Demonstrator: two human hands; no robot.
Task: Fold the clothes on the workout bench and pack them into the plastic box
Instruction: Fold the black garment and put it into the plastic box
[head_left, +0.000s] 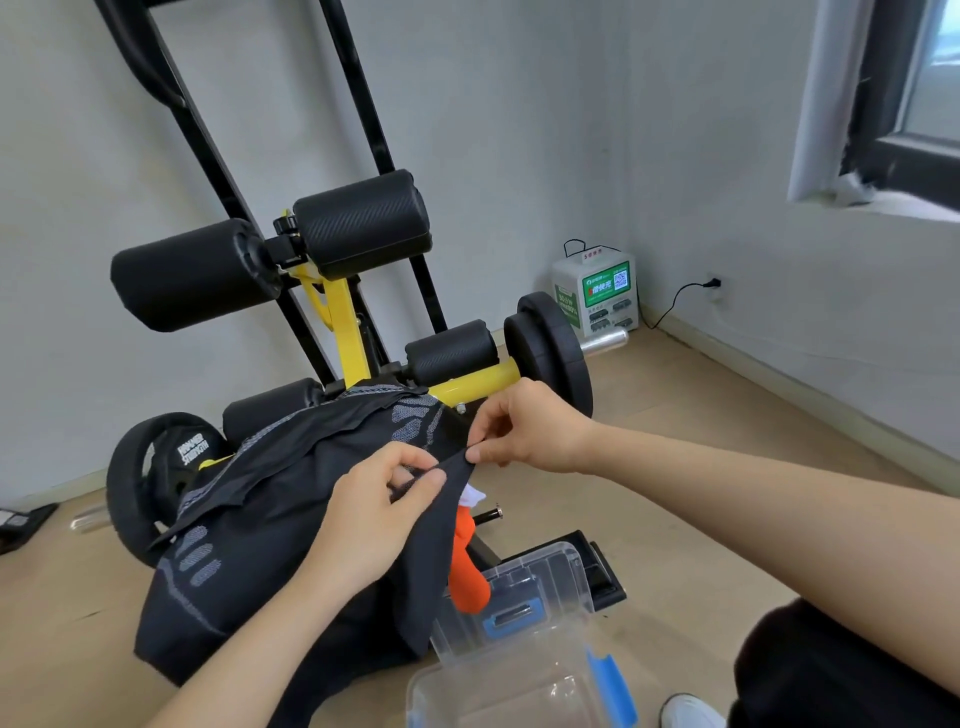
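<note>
A black garment (270, 540) with grey knit patterns lies draped over the workout bench (343, 312), hanging down its near side. My left hand (374, 514) pinches the garment's upper edge near the middle. My right hand (524, 426) pinches the same edge a little further right, thumb and forefinger closed on the fabric. Under the black cloth an orange garment (467, 566) and a bit of white cloth (474, 496) hang out. The clear plastic box (514, 686) with blue latches stands on the floor at the lower middle, its clear lid (530, 587) propped behind it.
Black weight plates (550, 348) sit on the bench's bar at right and another plate (150, 483) at left. A white and green charging station (597, 291) stands in the corner, plugged into the wall. My knee in dark trousers (841, 670) and a white shoe (691, 712) are at lower right.
</note>
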